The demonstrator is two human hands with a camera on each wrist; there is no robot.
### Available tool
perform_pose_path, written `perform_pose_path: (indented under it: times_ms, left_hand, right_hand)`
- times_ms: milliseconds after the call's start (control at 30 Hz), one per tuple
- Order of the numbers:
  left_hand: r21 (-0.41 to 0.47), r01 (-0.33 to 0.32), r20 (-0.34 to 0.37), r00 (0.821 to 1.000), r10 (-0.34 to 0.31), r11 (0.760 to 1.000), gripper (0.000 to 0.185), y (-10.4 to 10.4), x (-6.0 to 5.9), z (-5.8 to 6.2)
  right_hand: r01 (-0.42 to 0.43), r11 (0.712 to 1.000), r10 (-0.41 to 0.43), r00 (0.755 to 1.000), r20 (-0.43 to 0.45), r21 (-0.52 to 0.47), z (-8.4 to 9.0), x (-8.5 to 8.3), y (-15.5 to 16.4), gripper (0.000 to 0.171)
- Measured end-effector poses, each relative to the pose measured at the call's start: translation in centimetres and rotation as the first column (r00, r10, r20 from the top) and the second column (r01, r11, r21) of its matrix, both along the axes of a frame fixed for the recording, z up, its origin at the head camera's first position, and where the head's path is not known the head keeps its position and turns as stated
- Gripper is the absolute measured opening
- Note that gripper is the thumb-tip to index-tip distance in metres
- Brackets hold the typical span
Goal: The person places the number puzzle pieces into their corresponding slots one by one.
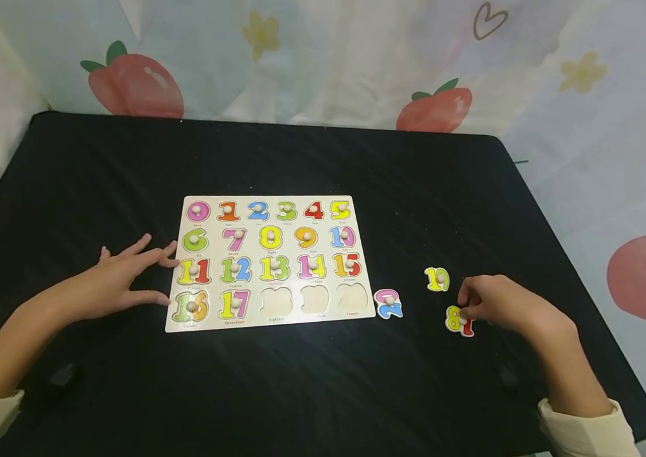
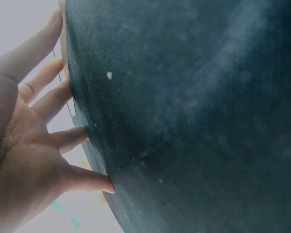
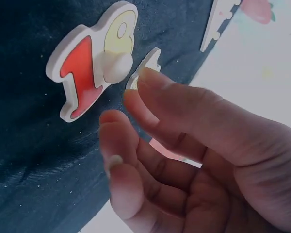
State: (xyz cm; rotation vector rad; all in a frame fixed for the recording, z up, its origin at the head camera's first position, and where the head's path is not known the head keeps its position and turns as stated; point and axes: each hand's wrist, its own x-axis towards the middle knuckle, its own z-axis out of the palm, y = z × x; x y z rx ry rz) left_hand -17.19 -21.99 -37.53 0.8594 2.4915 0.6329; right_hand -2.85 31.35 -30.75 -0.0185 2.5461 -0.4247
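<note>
A wooden number puzzle board (image 1: 254,251) lies in the head view, with knobbed number pieces in its upper rows and three bare recesses at lower right. My left hand (image 1: 114,282) is spread at its left edge, thumb and fingertips touching the border. The left wrist view shows that hand (image 2: 39,131) with fingers apart. My right hand (image 1: 497,304) is over the turned 18 piece (image 1: 460,321). In the right wrist view, its thumb (image 3: 167,94) and curled fingers stand just beside the knob (image 3: 117,67), with a small gap visible.
A 19 piece (image 1: 437,279) lies a little beyond the right hand. The 20 piece (image 1: 388,303), turned upside down, lies beside the board's lower right corner. Everything rests on a black-covered table (image 1: 300,387), with a peach-patterned cloth (image 1: 334,57) behind it.
</note>
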Motion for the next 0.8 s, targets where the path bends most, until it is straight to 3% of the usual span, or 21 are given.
perform_pose_path:
  times_ms: [100, 200, 300, 367, 800]
  left_hand:
    - [0.0, -0.002, 0.006, 1.0, 0.002, 1.0, 0.075, -0.1, 0.0, 0.0]
    - [0.002, 0.0, 0.014, 1.0, 0.0, 1.0, 0.076, -0.1, 0.0, 0.0]
    - [0.005, 0.006, 0.015, 1.0, -0.006, 1.0, 0.078, -0.1, 0.0, -0.1]
    - [0.005, 0.006, 0.016, 1.0, -0.006, 1.0, 0.078, -0.1, 0.0, -0.1]
    - [-0.002, 0.003, 0.017, 1.0, -0.003, 1.0, 0.077, 0.0, -0.1, -0.1]
  right_hand:
    - [-0.007, 1.0, 0.007, 1.0, -0.023, 0.0, -0.1, 0.1, -0.2, 0.011]
    - [-0.023, 0.999, 0.027, 0.989, -0.147, 0.03, -0.3, -0.1, -0.3, 0.015]
    - [-0.051, 0.996, 0.069, 0.947, -0.312, 0.067, -0.7, -0.7, -0.3, 0.019]
    - [-0.071, 0.995, 0.094, 0.926, -0.367, 0.074, -1.1, -1.2, -0.4, 0.02]
    - [-0.08, 0.995, 0.095, 0.925, -0.367, 0.054, -2.7, -2.0, -0.4, 0.013]
